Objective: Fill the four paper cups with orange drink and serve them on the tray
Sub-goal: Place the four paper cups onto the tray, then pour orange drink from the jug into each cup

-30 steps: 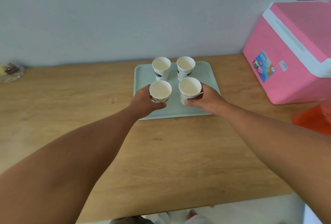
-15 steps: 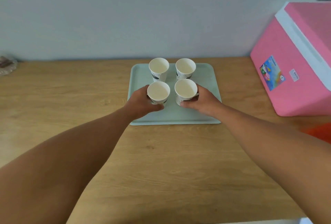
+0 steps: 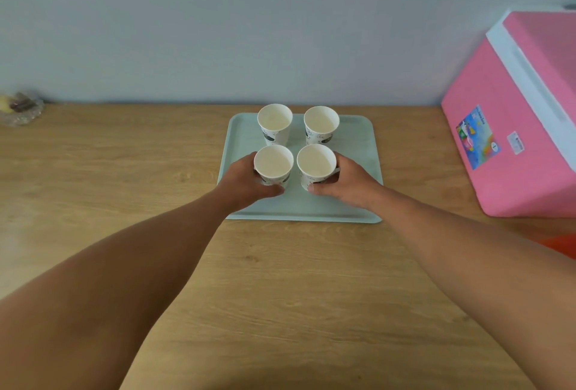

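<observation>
Both hands are curled around paper cups on the pale green tray [image 3: 358, 171]. The left hand [image 3: 246, 180] grips the near-left cup [image 3: 273, 163], fingers wrapped round its far-left side and thumb under its near side. The right hand [image 3: 346, 182] grips the near-right cup [image 3: 316, 165] in mirror fashion. Both cups stand upright, just beside each other, and look empty, as do the two far cups [image 3: 275, 123] [image 3: 321, 124] standing straight beyond the hands, nearer the wall.

No orange drink shows in any cup, so filling has not begun, and no bottle or jug is in view. The pink cooler [image 3: 514, 127] sits on the tabletop [image 3: 156, 187] well off to the right of the right hand; if the drink is inside, the right hand is much the nearer one to reach it. A small glass dish [image 3: 20, 110] lies far off to the left of the left hand. Each cup's axis is vertical, so pouring would come from above, once the hands let go or steady them.
</observation>
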